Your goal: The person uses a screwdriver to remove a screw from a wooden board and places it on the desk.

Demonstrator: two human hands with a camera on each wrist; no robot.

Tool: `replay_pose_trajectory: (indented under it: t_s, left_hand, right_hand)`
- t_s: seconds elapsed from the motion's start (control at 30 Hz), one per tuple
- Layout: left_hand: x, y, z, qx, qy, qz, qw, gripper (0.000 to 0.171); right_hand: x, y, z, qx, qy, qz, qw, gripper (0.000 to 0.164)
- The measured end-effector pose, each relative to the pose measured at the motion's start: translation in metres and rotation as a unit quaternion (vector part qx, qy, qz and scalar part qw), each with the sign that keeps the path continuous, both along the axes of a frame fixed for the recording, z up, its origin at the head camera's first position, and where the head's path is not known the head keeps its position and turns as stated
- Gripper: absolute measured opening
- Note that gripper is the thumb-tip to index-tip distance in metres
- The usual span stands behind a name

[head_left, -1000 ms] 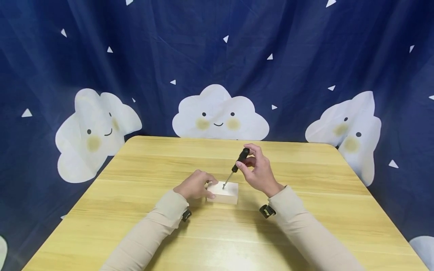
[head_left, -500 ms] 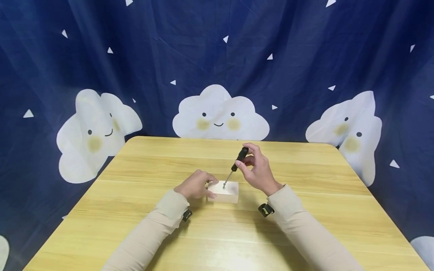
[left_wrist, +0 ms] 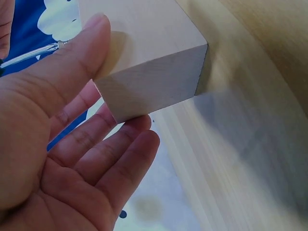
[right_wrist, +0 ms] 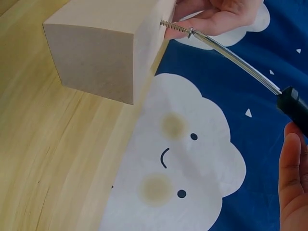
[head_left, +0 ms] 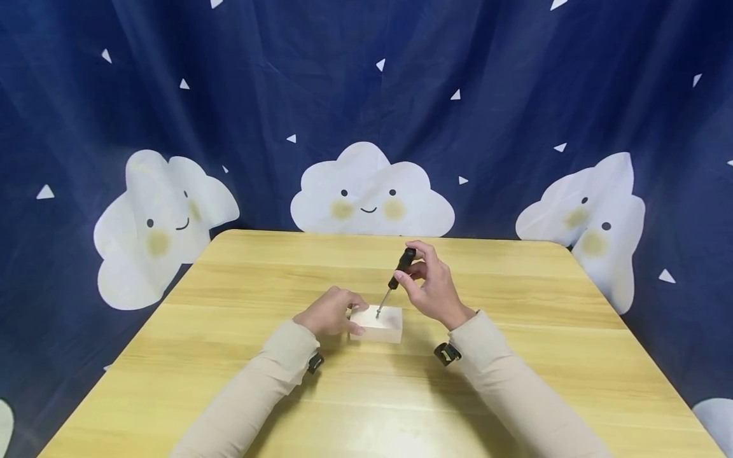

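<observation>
A pale wooden block (head_left: 380, 332) lies on the table, its left end gripped between the thumb and fingers of my left hand (head_left: 329, 313). From the block's top face stands a threaded screw (right_wrist: 174, 26), part of its thread showing above the wood. My right hand (head_left: 436, 289) holds a screwdriver (head_left: 403, 267) by its black handle, thumb on one side and fingertips toward the handle's end. The screwdriver's metal shaft (right_wrist: 236, 60) slopes down to the screw's head and meets it there. In the left wrist view, the left thumb (left_wrist: 82, 53) presses on a side of the block.
The light wood-grain table (head_left: 258, 267) spreads around both arms. Behind it hangs a dark blue curtain (head_left: 366, 95) printed with smiling white clouds and small triangles. A black strap piece (head_left: 448, 353) sits at the right wrist, another (head_left: 315, 363) at the left.
My right hand and the screwdriver handle have shifted slightly left, so the screwdriver leans a little less. The left hand and the block hold their place.
</observation>
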State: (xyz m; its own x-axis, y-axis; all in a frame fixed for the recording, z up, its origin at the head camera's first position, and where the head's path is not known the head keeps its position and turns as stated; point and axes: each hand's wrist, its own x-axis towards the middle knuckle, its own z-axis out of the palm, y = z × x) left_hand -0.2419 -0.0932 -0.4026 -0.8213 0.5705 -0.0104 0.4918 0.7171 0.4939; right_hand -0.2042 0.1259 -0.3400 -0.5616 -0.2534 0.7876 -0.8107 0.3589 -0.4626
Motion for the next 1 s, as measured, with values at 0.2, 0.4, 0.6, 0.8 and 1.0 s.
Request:
replay_pose_trajectory:
  t_s: [0.2, 0.4, 0.6, 0.8, 1.0]
  left_hand:
    - [-0.002, 0.002, 0.001, -0.007, -0.013, 0.007, 0.9999, 0.050]
    - [0.000, 0.003, 0.004, -0.013, -0.014, 0.011, 0.9998, 0.048]
    - [0.000, 0.004, 0.005, -0.012, -0.020, 0.013, 0.9996, 0.049]
    - [0.000, 0.004, 0.005, -0.013, -0.024, 0.014, 0.9995, 0.048]
    - [0.000, 0.004, 0.004, -0.016, -0.025, 0.018, 0.9994, 0.048]
  right_hand:
    - [-0.021, 0.003, -0.019, -0.004, -0.014, 0.002, 1.000, 0.056]
    - [-0.026, 0.003, -0.022, 0.004, -0.011, 0.013, 1.000, 0.054]
    - [-0.026, 0.003, -0.022, 0.021, 0.005, 0.019, 1.000, 0.053]
    - [-0.025, 0.003, -0.021, 0.028, 0.015, 0.019, 0.999, 0.055]
    - [-0.026, 0.003, -0.021, 0.023, 0.022, 0.018, 0.999, 0.055]
